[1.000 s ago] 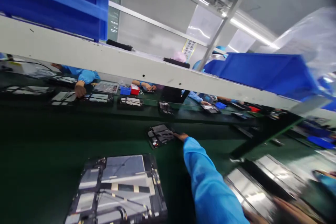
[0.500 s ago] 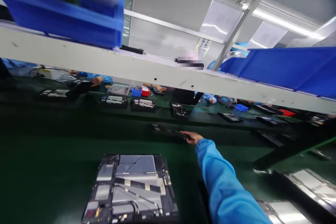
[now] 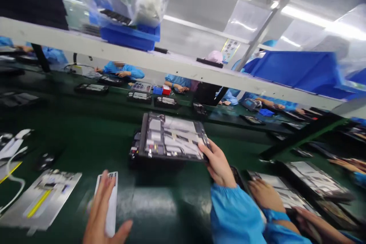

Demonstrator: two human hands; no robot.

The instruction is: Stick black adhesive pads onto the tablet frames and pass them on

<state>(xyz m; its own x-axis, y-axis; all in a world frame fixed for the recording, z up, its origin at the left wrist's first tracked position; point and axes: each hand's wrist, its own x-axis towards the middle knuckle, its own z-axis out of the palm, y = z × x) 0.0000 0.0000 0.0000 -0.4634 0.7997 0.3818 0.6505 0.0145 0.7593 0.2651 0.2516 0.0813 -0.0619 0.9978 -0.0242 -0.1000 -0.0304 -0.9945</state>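
My right hand grips the right front corner of an opened tablet, thumb on top. The tablet's silver battery packs, black cables and small boards face up. It is held above the green bench, over a dark stack-like thing that it partly hides. My left hand is low at the front, fingers spread and holding nothing, slightly blurred. Just beside and partly behind it lies a narrow white piece with dark marks at its top end. Left of that hand is a silver metal plate with a yellow strip.
A co-worker's hand works at another opened tablet close on my right. Further back, several opened tablets, such as one tablet, line the belt. A white shelf beam with blue bins crosses overhead. A white cable lies left.
My right hand has come back nearer from the belt and now holds an opened tablet. My left hand has come into view. The camera has turned; the plate and a co-worker's hands now show.
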